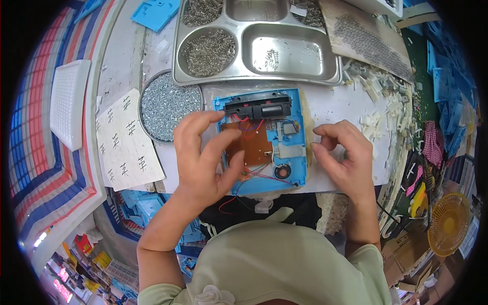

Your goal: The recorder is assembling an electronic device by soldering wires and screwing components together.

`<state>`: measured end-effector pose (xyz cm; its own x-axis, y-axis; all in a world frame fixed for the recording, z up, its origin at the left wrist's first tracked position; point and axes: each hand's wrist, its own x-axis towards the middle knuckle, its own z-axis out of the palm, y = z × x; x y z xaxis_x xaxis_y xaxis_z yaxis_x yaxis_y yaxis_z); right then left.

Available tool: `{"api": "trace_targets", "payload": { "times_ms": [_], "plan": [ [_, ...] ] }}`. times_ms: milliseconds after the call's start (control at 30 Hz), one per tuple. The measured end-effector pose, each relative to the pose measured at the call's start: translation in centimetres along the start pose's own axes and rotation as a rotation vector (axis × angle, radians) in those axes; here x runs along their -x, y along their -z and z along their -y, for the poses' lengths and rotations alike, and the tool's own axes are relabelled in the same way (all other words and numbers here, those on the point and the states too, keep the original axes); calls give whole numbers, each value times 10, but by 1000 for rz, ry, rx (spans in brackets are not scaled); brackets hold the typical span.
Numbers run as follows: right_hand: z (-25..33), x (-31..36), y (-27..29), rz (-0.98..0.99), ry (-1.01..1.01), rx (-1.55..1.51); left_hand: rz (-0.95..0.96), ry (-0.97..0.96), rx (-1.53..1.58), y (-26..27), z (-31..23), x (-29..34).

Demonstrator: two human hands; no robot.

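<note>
A blue plastic housing (301, 175) lies on the table in front of me. Inside it are a brown circuit board (258, 147), a black plastic part (262, 110) along the far edge, a small round speaker (282, 172) and thin wires. Over the housing's left side, my left hand (203, 152) spreads its fingers, and I see nothing held. Some fingertips overlap the board, but contact cannot be made out. To the right of the housing is my right hand (345, 155), bent, its thumb and forefinger tips apart with nothing visible between them.
Beyond the housing, a metal compartment tray (254, 80) holds small springs. A round dish of screws (172, 107) stands left, beside a paper sheet with handwriting (129, 147). Pale plastic pieces (378, 109) are heaped at right, below a board covered with small metal parts (368, 35).
</note>
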<state>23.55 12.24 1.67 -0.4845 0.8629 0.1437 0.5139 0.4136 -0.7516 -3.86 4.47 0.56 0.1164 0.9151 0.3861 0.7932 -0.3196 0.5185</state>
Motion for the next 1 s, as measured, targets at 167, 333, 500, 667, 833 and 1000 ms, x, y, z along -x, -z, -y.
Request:
{"api": "trace_targets", "payload": {
  "times_ms": [167,333,500,667,833,1000],
  "plan": [
    [5,-4,-9,27,-154,-18,-55,163,34,-3,1,4],
    [21,12,-7,189,-374,-24,93,501,142,1,2,-3],
    [27,15,-5,260,-235,95,186,514,183,4,-2,0],
    [32,13,-13,213,-8,218,159,584,201,5,-20,18],
    [33,15,-11,265,-42,289,128,622,242,1,-25,38],
    [28,11,-10,252,-69,154,120,422,138,4,-23,24]
  ]
}}
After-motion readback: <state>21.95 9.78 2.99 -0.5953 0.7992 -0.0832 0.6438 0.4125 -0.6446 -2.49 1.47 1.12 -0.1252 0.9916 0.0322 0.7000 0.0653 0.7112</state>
